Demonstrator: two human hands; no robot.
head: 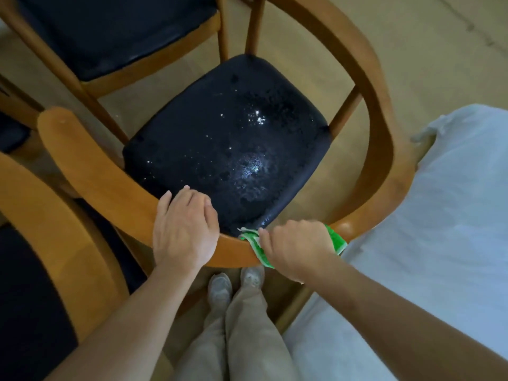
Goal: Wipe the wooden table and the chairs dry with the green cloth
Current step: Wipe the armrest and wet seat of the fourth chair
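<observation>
A wooden chair with a curved backrest rail [376, 111] stands right below me. Its black padded seat [225, 144] glistens with water drops. My left hand [184, 229] lies over the near part of the rail, fingers curled over its inner edge. My right hand [297, 248] grips the green cloth [336, 239] and holds it wrapped against the same rail, just to the right. Most of the cloth is hidden under the hand. The wooden table is not in view.
A second chair with a black seat [110, 31] stands behind, and another chair's wooden rail [55, 229] sits at the left. A pale blue-white covered surface [439, 257] fills the right side. My legs and shoes [233, 287] stand on the tan floor behind the chair.
</observation>
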